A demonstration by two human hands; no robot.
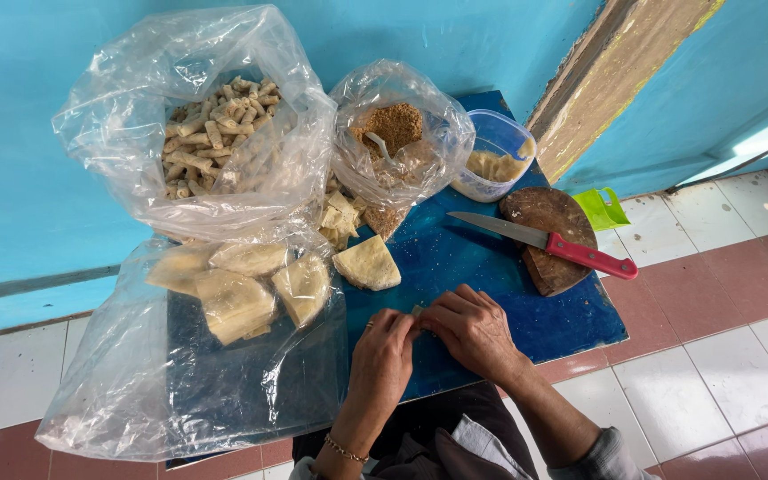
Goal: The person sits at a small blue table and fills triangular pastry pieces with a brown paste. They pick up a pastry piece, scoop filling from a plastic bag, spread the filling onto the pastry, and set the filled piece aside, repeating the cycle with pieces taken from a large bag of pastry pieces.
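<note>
piece between the hands: a pale scrap point(417, 310) just below the pale wedge point(367, 264), almost wholly covered by the fingers point(402, 322) of the left hand point(382, 360) and the right hand point(470, 329); its shape cannot be told.
arms: cut off by the bottom edge.
bag left of the wedge: the clear bag point(180, 391) veils the surface point(508, 293) under it.
crumb bag above the wedge: a pale utensil point(382, 149) inside, its kind unclear.
green plastic thing point(604, 210): partly behind the wooden board point(551, 238).

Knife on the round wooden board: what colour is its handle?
Red. The knife lies across the wooden board, its red handle pointing right, plain in the head view.
</note>
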